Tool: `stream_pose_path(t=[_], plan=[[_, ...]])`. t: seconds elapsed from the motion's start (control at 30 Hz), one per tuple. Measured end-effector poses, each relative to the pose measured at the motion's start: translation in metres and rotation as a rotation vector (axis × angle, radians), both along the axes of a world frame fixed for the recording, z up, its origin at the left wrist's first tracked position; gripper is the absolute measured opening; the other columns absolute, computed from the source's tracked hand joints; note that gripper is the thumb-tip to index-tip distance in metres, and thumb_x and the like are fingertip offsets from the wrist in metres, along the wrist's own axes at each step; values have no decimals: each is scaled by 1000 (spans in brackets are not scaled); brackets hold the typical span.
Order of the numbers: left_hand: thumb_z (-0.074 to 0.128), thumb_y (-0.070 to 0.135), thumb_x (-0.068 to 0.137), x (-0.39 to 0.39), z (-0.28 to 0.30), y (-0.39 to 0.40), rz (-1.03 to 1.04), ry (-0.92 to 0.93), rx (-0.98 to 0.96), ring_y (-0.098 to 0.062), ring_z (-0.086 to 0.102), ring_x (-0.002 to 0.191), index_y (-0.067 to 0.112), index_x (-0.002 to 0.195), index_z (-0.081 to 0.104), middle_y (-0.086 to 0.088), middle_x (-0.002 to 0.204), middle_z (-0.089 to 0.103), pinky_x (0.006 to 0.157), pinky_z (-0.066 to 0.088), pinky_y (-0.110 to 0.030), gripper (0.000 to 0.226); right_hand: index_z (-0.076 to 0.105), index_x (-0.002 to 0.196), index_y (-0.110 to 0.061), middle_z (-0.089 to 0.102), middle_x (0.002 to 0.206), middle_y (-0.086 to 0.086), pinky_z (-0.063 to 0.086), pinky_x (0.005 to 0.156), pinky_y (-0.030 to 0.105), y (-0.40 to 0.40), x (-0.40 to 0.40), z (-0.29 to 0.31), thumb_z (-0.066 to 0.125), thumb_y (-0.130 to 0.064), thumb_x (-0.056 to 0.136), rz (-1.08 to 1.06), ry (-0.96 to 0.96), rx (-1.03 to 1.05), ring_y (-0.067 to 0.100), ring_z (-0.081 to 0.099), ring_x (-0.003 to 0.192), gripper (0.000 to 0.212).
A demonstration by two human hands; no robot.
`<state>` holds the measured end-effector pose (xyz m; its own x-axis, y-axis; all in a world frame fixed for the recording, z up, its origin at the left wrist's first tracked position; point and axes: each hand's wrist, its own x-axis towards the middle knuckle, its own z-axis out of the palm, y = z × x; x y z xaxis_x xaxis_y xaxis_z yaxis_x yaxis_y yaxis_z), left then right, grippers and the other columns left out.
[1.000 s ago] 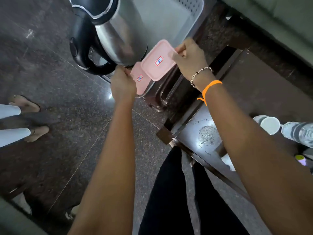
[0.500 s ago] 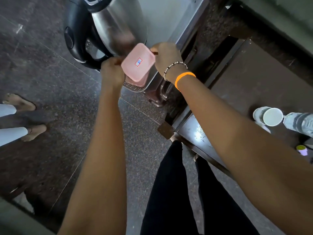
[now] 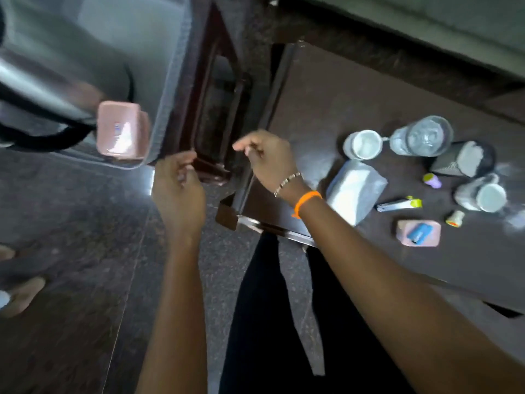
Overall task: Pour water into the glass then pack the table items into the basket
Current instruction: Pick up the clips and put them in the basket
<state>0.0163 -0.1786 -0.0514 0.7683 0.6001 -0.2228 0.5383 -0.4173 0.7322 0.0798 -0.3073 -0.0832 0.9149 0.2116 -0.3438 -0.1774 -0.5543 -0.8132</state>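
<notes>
Packing step in hand. Pink container [image 3: 120, 129] sits in the basket [image 3: 167, 81] at upper left of frame, leaning against the near corner wall, beside the kettle [image 3: 42, 89]; that part of the view is motion-blurred, so I can't tell exactly how the container is seated. Left hand [image 3: 177, 186] and right hand [image 3: 268, 160] both hover mid-frame between basket and table [image 3: 341, 89], fingers loosely curled, holding nothing, apart from each other and from the container. Pour looks done: the glass [image 3: 423, 136] on the table, right of centre, appears to hold water, though blur makes that a judgement. Still on the table at centre right: white cup [image 3: 362, 145] just beside the glass, grey pouch [image 3: 355, 189], dark mesh holder [image 3: 463, 162], second cup lying on its side [image 3: 483, 196], nail clipper [image 3: 397, 204], small purple cap [image 3: 432, 180], small yellow-rimmed cap [image 3: 454, 218], pink sponge-like block [image 3: 419, 233] with a blue item on top. Next move, as I read it: swing right, grab the nearest piece (probably the pouch), carry to the basket. Glass needs an upright carry if it goes in full.
</notes>
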Motion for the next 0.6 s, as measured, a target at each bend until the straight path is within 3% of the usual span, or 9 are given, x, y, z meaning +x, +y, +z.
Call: stream_pose_path(t=[0.03, 0.13, 0.17, 0.33, 0.4, 0.5, 0.57, 0.6], plan=[[48, -3, 86, -4, -4, -23, -79, 41, -47, 9, 56, 85, 6, 104, 65, -4, 106, 64, 77, 35, 3, 27, 70, 89, 0, 71, 97, 17, 37, 75, 6, -28, -14, -4, 48, 12, 80, -48, 33, -30, 27, 65, 94, 26], [51, -3, 87, -16, -18, -92, -350, 175, -144, -20, 62, 98, 8, 99, 68, -11, 106, 67, 92, 47, -28, 24, 71, 87, -1, 71, 93, 18, 39, 73, 10, -110, -51, -15, 49, 12, 79, -238, 105, -117, 28, 65, 90, 27], [51, -3, 87, -19, -22, -116, -440, 205, -193, -24, 62, 98, 8, 97, 69, -12, 104, 67, 93, 46, -33, 23, 70, 86, -1, 71, 93, 17, 39, 72, 12, -138, -63, -18, 48, 13, 78, -306, 118, -152, 28, 64, 89, 28], [53, -1, 86, -31, -37, -209, -807, 347, -272, -17, 60, 86, 8, 93, 71, -8, 102, 68, 78, 39, -17, 21, 69, 83, 5, 71, 93, 21, 43, 82, 26, -245, -107, -29, 46, 16, 75, -604, 148, -268, 33, 64, 91, 27], [51, 1, 88, -33, -45, -239, -895, 392, -272, -18, 61, 87, 10, 93, 70, -7, 103, 67, 80, 41, -19, 22, 70, 85, 4, 71, 93, 22, 43, 82, 29, -276, -120, -34, 47, 14, 76, -733, 167, -311, 35, 63, 92, 26], [48, 3, 91, -33, -58, -274, -1016, 460, -213, -18, 57, 88, 12, 98, 69, -7, 106, 62, 84, 42, -22, 24, 69, 88, 2, 68, 96, 23, 35, 69, 16, -310, -134, -41, 50, 11, 77, -893, 168, -336, 37, 61, 90, 23], [45, 1, 91, -31, -67, -296, -1092, 474, -172, -25, 58, 97, 11, 104, 68, -13, 110, 59, 91, 44, -29, 28, 65, 96, 2, 63, 102, 24, 40, 78, 19, -332, -142, -47, 52, 9, 78, -980, 194, -333, 39, 59, 93, 24], [45, -2, 90, -29, -70, -306, -1121, 473, -153, -28, 57, 101, 9, 108, 66, -15, 113, 58, 93, 44, -32, 30, 64, 100, 1, 61, 105, 25, 42, 87, 27, -341, -145, -51, 54, 8, 77, -1011, 208, -349, 39, 57, 96, 25]])
